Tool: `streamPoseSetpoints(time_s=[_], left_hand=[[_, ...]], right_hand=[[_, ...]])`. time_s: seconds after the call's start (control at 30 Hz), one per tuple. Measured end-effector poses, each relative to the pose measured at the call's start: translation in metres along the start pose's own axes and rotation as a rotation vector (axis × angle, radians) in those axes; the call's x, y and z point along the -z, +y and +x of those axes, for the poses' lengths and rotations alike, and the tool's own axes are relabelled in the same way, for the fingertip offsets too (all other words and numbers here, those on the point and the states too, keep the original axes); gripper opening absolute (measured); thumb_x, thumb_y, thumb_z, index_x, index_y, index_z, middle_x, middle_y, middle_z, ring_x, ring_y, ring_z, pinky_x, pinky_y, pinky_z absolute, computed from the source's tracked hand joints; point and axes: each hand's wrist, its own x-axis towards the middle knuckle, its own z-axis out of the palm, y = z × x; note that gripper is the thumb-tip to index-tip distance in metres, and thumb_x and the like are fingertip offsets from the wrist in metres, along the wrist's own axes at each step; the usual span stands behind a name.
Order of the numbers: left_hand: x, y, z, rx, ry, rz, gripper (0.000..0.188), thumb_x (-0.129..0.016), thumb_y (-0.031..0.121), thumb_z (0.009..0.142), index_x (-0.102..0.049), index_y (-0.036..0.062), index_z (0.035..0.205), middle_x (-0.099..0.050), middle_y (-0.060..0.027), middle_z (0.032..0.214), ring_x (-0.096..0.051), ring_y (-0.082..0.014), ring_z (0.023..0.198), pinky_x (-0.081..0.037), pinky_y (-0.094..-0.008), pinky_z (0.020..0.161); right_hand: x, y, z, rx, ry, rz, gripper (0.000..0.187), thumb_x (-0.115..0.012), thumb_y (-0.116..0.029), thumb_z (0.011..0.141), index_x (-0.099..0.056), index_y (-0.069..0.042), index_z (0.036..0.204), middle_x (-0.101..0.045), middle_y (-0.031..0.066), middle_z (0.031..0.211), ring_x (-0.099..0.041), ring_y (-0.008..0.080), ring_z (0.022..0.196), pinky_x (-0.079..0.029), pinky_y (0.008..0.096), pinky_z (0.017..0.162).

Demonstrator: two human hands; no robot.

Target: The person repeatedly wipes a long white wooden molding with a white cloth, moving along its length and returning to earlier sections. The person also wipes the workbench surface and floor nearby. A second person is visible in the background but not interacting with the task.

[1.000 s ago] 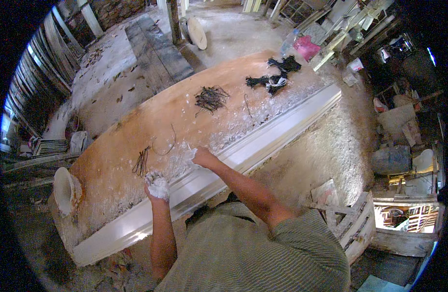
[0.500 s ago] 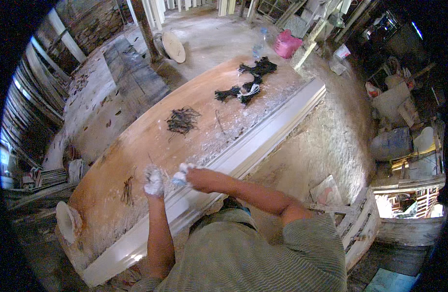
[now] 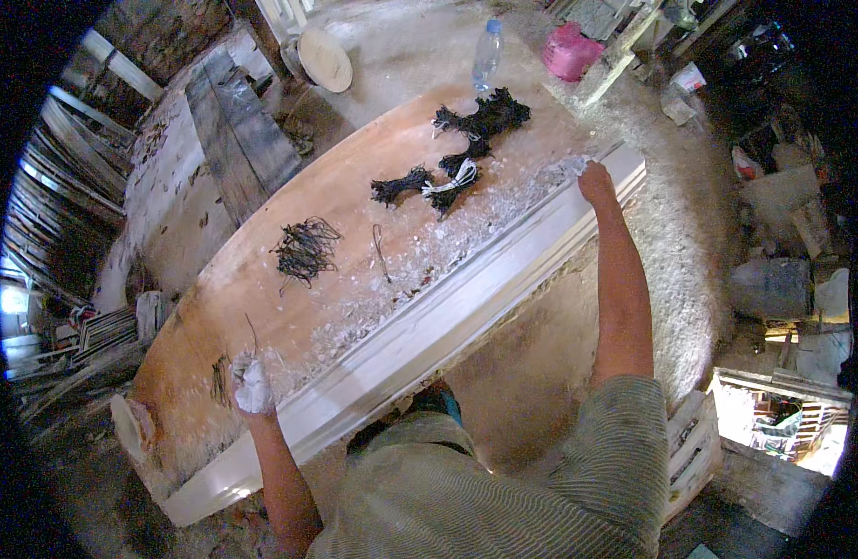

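A long glossy white moulding [image 3: 466, 298] runs along the near edge of a worn, curved wooden tabletop [image 3: 261, 242]. At the tabletop's left side my left hand [image 3: 254, 387], covered in white, is closed, with a thin dark strand [image 3: 251, 333] sticking up from its fingers. My right arm reaches far out to the moulding's right end, where my right hand [image 3: 594, 183] is curled at its edge. Its fingertips blend into whitish stuff, and what they hold is hidden. A loose tangle of dark strands [image 3: 305, 250] and tied black bundles [image 3: 485, 116] lie on the tabletop.
White flakes [image 3: 420, 256] litter the tabletop beside the moulding. A few dark strands [image 3: 220, 380] lie near my left hand. Beyond the far edge are a plastic bottle [image 3: 487, 56], a pink bag [image 3: 571, 51] and a round disc [image 3: 325, 60]. A slatted crate [image 3: 694, 456] stands at right.
My right hand has swung from beside my left hand out to the moulding's far right end. My left hand has shifted left and slightly nearer. The view has shifted too.
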Motion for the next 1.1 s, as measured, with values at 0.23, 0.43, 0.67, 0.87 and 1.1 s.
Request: streamPoseSetpoints(time_s=[0.23,0.43,0.67,0.87,1.1], left_hand=[[-0.005,0.007,-0.006,-0.006,-0.035,-0.069,0.013,-0.044,0.007,0.081,-0.055,0.0025,0.084,-0.057,-0.0122,0.09,-0.054,-0.0237,0.084,-0.041,-0.0398,0.081],[-0.008,0.007,-0.006,0.044,-0.084,0.004,0.013,-0.044,0.007,0.082,-0.055,-0.0003,0.084,-0.058,-0.0119,0.087,-0.053,-0.0259,0.086,-0.039,-0.0416,0.086],[0.0,0.011,-0.031,-0.068,-0.058,-0.127,0.012,-0.042,0.004,0.082,-0.052,-0.0027,0.085,-0.056,-0.0133,0.086,-0.053,-0.0251,0.086,-0.042,-0.0395,0.081],[0.018,0.051,-0.049,-0.069,-0.032,-0.109,0.015,-0.043,0.007,0.08,-0.051,-0.0023,0.089,-0.055,-0.016,0.09,-0.053,-0.0256,0.087,-0.045,-0.0383,0.079],[0.033,0.095,-0.063,0.032,-0.267,0.085,0.021,-0.041,0.012,0.08,-0.053,-0.0001,0.094,-0.056,-0.0161,0.098,-0.053,-0.0271,0.093,-0.043,-0.0391,0.082]], right_hand=[[0.011,-0.011,-0.006,0.213,0.146,0.03,0.017,-0.055,-0.018,0.067,-0.064,-0.004,0.071,-0.061,0.014,0.076,-0.057,0.0313,0.074,-0.046,0.0406,0.066],[0.014,0.007,-0.021,0.178,0.094,-0.347,0.005,-0.06,-0.012,0.059,-0.064,-0.013,0.061,-0.061,0.0038,0.061,-0.058,0.0212,0.068,-0.048,0.0329,0.053],[0.014,-0.032,-0.026,0.023,-0.033,-0.27,0.015,-0.054,-0.02,0.071,-0.065,-0.011,0.071,-0.062,0.0071,0.073,-0.057,0.0238,0.079,-0.047,0.0356,0.065],[0.045,-0.128,-0.059,-0.346,0.054,0.253,0.019,-0.054,-0.02,0.069,-0.062,-0.002,0.066,-0.058,0.0157,0.082,-0.057,0.0302,0.078,-0.048,0.04,0.067],[0.13,-0.329,-0.149,-0.373,0.034,0.668,0.021,-0.054,-0.009,0.061,-0.057,0.004,0.076,-0.057,0.0267,0.074,-0.056,0.0423,0.072,-0.047,0.0456,0.07]])
